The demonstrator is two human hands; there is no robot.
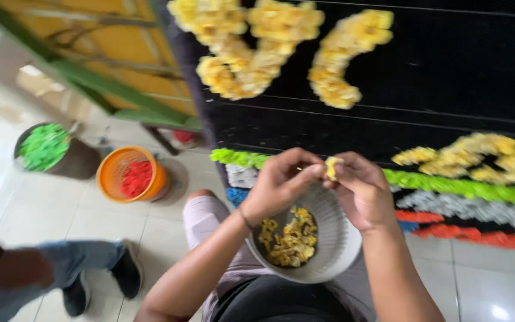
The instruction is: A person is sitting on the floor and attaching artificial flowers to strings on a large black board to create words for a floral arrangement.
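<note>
My left hand (278, 182) and my right hand (362, 191) meet above a white mesh basket (338, 241) resting on my lap. Both pinch one small yellow paper piece (331, 167) between their fingertips. Inside the basket lie several more yellow folded pieces (288, 238). Just beyond my hands stands a black board (448, 71) with yellow paper clusters (257, 45) shaped into letters at the top. Along its lower part run bands of green (460, 186), white and red pieces. The picture is blurred.
On the tiled floor at left stand an orange basket (131, 174) with red pieces and a dark bucket (52, 149) with green pieces. Another person's leg in jeans and a dark shoe (127, 268) lies at the lower left. A green-framed yellow structure (108, 53) stands behind.
</note>
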